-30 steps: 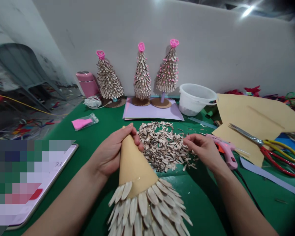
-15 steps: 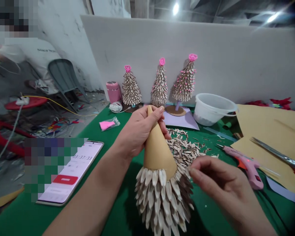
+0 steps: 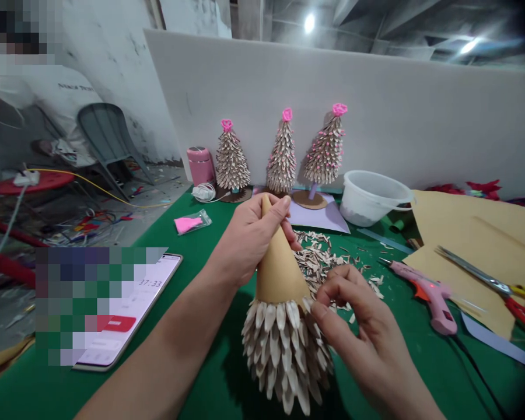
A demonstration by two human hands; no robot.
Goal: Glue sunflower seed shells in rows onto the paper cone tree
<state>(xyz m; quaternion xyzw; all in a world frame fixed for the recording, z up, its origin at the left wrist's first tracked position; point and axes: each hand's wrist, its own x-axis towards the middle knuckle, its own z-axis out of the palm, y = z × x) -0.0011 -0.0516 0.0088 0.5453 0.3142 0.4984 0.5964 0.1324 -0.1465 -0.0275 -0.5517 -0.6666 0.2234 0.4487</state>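
My left hand [image 3: 256, 236] is wrapped round the narrow top of a tan paper cone [image 3: 280, 271], whose tip pokes out between thumb and fingers. Overlapping rows of pale sunflower seed shells [image 3: 284, 350] cover the cone's lower part; above them the paper is bare. Thumb and forefinger of my right hand [image 3: 354, 326] are pinched on a sunflower seed shell [image 3: 307, 304] against the cone's right side, at the top row. Behind the cone and my right hand lies a heap of loose shells [image 3: 317, 256] on the green cloth [image 3: 192, 385].
At right lie a pink glue gun [image 3: 429, 294], scissors [image 3: 476, 271] and tan paper [image 3: 476, 227]. A white tub [image 3: 367, 201] and shell-covered trees [image 3: 231, 160] stand at the back. Left are a phone [image 3: 135, 309] and a pink packet [image 3: 191, 223]. A person [image 3: 61, 105] sits beyond.
My right hand has moved left and slightly down, bringing its pinched fingertips to the cone's upper shell row. My left hand keeps its grip on the cone, which has turned slightly.
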